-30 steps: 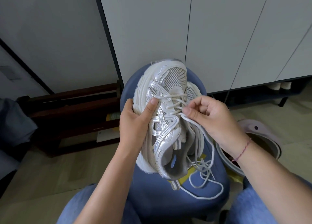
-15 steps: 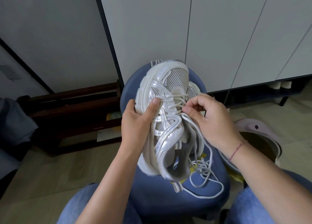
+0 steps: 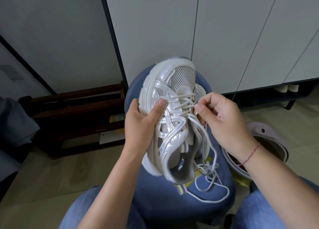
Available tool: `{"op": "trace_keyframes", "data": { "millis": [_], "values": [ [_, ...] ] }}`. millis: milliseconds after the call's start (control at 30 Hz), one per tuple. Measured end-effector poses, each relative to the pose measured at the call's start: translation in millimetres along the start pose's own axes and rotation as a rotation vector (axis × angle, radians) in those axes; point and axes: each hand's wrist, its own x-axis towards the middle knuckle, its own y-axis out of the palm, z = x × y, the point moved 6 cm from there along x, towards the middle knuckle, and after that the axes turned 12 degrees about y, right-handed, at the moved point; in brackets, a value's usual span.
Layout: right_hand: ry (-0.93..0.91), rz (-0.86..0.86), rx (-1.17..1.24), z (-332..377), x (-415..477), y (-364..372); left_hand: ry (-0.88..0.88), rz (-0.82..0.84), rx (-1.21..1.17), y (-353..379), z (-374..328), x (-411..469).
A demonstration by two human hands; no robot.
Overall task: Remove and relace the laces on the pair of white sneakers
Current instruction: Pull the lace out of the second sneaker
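Observation:
A white and silver sneaker [image 3: 172, 125] is held toe-up over a blue stool [image 3: 155, 197]. My left hand [image 3: 139, 125] grips its left side, thumb pressed on the silver overlays. My right hand [image 3: 222, 120] pinches the white lace [image 3: 183, 106] at the upper eyelets on the shoe's right side. The loose lace ends [image 3: 208, 178] hang down and pile on the stool seat. A second sneaker [image 3: 200, 92] is mostly hidden behind the first one; only its edge shows.
White cabinet doors [image 3: 224, 30] rise behind the stool. A dark wooden rack [image 3: 77, 111] stands at the left. A pale round bin [image 3: 269, 142] sits on the floor at the right. My knees in blue jeans [image 3: 269, 211] flank the stool.
My right hand has shifted up along the lacing and now pinches a lace strand higher on the shoe. The shoe and my left hand have risen slightly.

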Motion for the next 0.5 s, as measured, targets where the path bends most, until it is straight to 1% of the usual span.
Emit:
{"op": "trace_keyframes", "data": {
  "millis": [267, 400, 500],
  "values": [
    [0.093, 0.089, 0.146, -2.6, 3.9, -7.9, 0.041, 0.033, 0.010, 1.4, -3.7, 0.3],
    [0.233, 0.188, 0.490, 0.5, 2.3, -7.1, 0.063, 0.054, -0.010, 3.0, -4.1, 2.1],
    [0.461, 0.319, 0.775, -3.4, -0.9, -3.3, 0.059, 0.062, -0.029, 4.8, -4.8, 2.8]
  ]
}}
